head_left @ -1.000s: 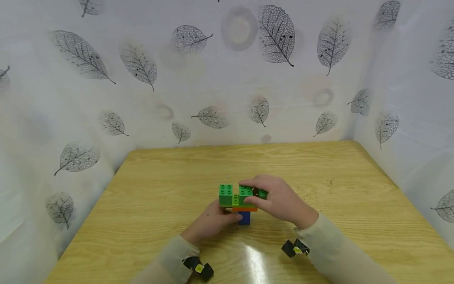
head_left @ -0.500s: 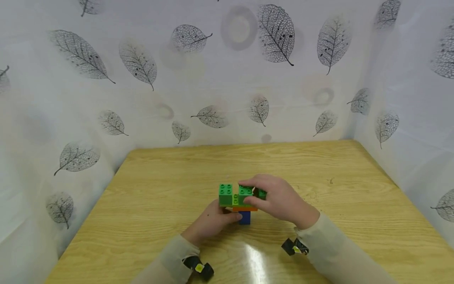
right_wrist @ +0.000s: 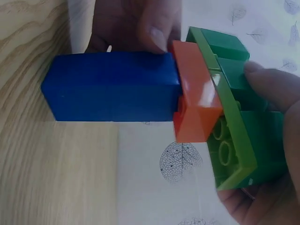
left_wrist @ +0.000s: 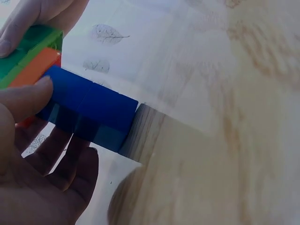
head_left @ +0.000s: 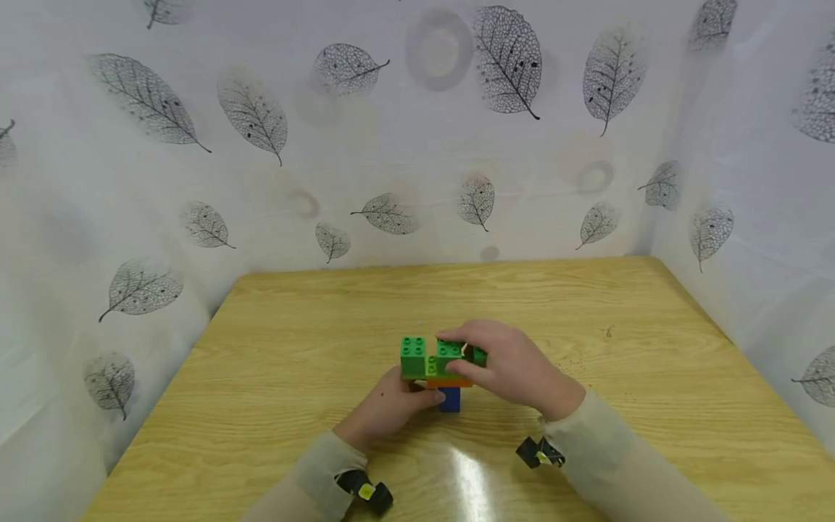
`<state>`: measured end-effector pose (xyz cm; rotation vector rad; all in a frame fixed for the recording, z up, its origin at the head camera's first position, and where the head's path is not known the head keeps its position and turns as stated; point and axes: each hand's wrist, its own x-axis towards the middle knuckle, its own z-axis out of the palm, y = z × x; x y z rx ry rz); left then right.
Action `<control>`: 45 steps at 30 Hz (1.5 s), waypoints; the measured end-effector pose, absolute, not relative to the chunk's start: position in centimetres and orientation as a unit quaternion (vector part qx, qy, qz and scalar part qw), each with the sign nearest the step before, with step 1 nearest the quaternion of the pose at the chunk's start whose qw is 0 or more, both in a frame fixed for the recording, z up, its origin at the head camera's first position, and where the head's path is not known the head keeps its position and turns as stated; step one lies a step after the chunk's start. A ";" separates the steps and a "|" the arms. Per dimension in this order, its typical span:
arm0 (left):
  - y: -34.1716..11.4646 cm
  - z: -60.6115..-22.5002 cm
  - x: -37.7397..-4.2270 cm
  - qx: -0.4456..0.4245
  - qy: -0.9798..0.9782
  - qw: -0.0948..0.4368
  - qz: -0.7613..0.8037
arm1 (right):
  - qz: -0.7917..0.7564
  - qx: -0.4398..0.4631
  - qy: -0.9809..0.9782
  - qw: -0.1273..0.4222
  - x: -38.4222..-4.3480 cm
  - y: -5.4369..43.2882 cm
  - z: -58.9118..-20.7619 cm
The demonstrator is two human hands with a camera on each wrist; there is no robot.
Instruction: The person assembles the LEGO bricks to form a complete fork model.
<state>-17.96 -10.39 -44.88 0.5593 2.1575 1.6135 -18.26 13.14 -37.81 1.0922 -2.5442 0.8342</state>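
Observation:
A toy-brick build stands upright on the table. Its base is a blue column (right_wrist: pixel 112 89) with a faint seam across it, and an orange brick (right_wrist: pixel 197 75) sits on top. Above that lies a wider light-green brick (right_wrist: pixel 236 154), overhanging the orange one. Several darker green bricks, among them a left one (head_left: pixel 413 362) and a middle one (head_left: pixel 448 357), are on the light-green layer. My left hand (head_left: pixel 391 404) holds the blue column near its top, thumb in front. Thumb and fingers of my right hand (head_left: pixel 518 366) pinch the middle green brick; the rightmost is partly hidden.
The wooden table (head_left: pixel 313 312) extends around the build on all sides. A white cloth with a leaf print (head_left: pixel 391 145) encloses it at the back and both sides. Small dark cameras (head_left: pixel 540 453) are strapped at both wrists.

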 end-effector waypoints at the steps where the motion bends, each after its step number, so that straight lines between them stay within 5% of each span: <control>1: -10.4 -44.9 -18.0 0.199 0.768 0.193 0.577 | 0.284 0.376 -0.873 0.125 -18.3 13.1 -37.8; 15: -12.8 -43.5 -18.7 0.221 0.793 0.154 0.547 | 0.276 0.390 -0.871 0.115 -18.1 13.3 -37.7; 26: -12.8 -39.9 -17.9 0.369 0.814 -0.109 0.436 | 0.274 0.372 -0.883 0.089 -18.3 14.3 -37.6; 45: -12.9 -39.9 -17.7 0.376 0.822 -0.133 0.406 | 0.308 0.366 -0.877 0.042 -18.5 14.0 -38.1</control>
